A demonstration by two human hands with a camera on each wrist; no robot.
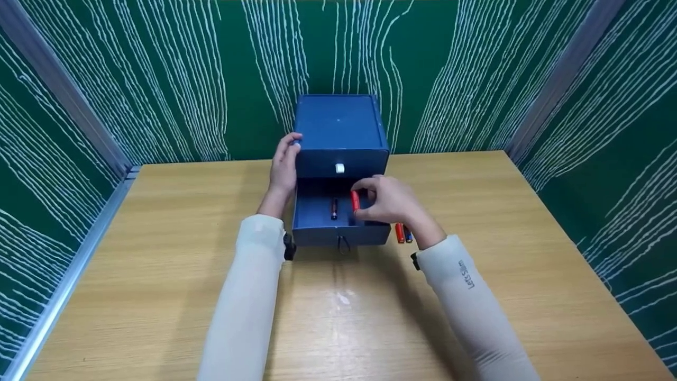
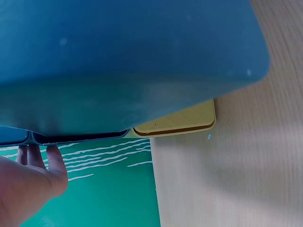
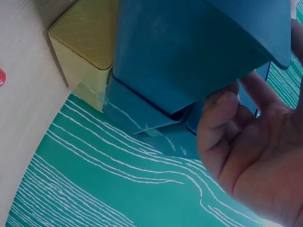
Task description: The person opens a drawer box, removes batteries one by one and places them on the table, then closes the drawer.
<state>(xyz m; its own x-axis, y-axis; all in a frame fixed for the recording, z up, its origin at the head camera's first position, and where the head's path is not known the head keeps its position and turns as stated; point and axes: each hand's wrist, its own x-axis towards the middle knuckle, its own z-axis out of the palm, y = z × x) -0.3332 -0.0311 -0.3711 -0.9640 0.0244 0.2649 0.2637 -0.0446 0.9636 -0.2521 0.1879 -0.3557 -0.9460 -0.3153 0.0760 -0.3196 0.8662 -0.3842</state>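
Observation:
A blue drawer unit (image 1: pixel 341 124) stands on the table with its lower drawer (image 1: pixel 314 236) pulled out. Between thumb and fingers, my right hand (image 1: pixel 389 201) pinches a red battery (image 1: pixel 355 201), held upright over the drawer's right side. A dark battery (image 1: pixel 334 208) lies inside the drawer, left of the red one. My left hand (image 1: pixel 284 166) rests against the unit's left side near the top. In the left wrist view its fingers (image 2: pixel 57 161) touch the unit's edge. The right wrist view shows the curled right hand (image 3: pixel 260 142), but the battery there is hidden.
Beside the drawer's right front corner lie a red battery (image 1: pixel 400 233) and a dark blue one (image 1: pixel 408 234), partly behind my right wrist. A yellow drawer (image 3: pixel 85 38) forms the unit's bottom level. Green panels with white lines (image 1: pixel 338 47) stand behind the table.

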